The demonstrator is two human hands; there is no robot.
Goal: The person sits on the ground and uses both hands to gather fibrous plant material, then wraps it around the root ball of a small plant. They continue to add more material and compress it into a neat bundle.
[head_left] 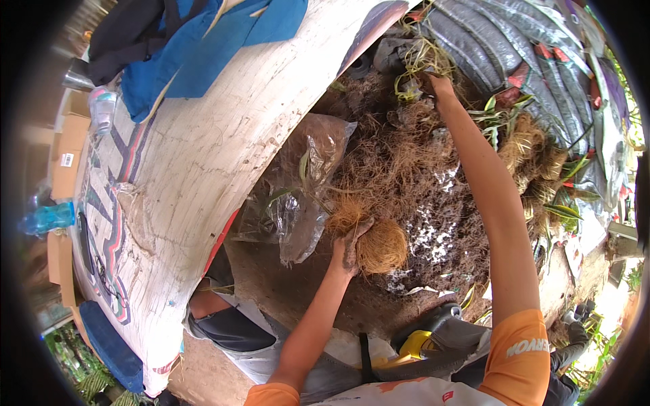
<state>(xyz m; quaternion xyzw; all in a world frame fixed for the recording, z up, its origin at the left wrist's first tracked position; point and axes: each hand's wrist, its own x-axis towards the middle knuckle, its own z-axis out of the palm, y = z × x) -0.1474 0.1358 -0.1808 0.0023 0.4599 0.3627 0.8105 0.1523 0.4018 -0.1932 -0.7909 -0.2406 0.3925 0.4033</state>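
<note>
Two hands are ours: the left hand (pixel 349 247) curls, partly closed, round a tan root ball (pixel 384 247) beside a clear plastic bag (pixel 308 193); the right hand (pixel 436 82) is among stringy plants (pixel 433 59), its grip we cannot tell

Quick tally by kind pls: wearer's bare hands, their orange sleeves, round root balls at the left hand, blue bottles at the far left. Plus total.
Hands: 2 (left hand, right hand)
Orange sleeves: 2 (left sleeve, right sleeve)
Round root ball: 1
Blue bottle: 1
Total: 6
</note>
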